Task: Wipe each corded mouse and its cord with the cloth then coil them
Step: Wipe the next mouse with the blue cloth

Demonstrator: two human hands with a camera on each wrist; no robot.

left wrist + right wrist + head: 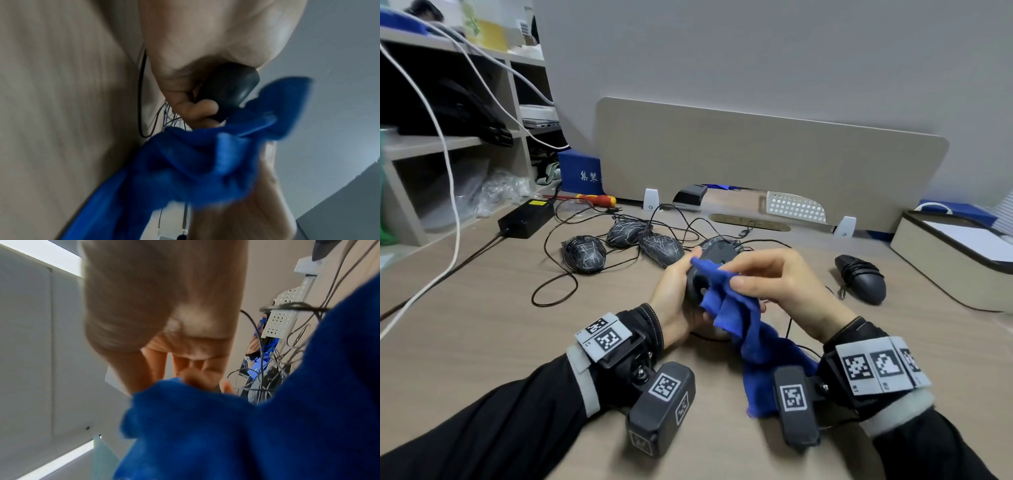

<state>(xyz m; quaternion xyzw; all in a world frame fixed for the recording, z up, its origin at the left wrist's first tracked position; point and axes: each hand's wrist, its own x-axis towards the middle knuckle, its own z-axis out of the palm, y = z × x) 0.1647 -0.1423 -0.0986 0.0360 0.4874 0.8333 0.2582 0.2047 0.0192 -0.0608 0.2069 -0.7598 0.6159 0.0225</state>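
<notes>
My left hand grips a dark grey corded mouse above the desk, underside turned toward me; its rounded shell shows under the palm in the left wrist view. My right hand pinches a blue cloth against the mouse, and the cloth hangs down to the desk. The held mouse's cord drops behind the cloth. Three scribble-marked mice lie behind with tangled cords. A black mouse with its cord wound round it lies at the right.
A black power brick and a red-yellow screwdriver lie at the back left. A beige divider panel stands behind the mice. A box with a white lid sits at the right. Shelves with white cables stand left.
</notes>
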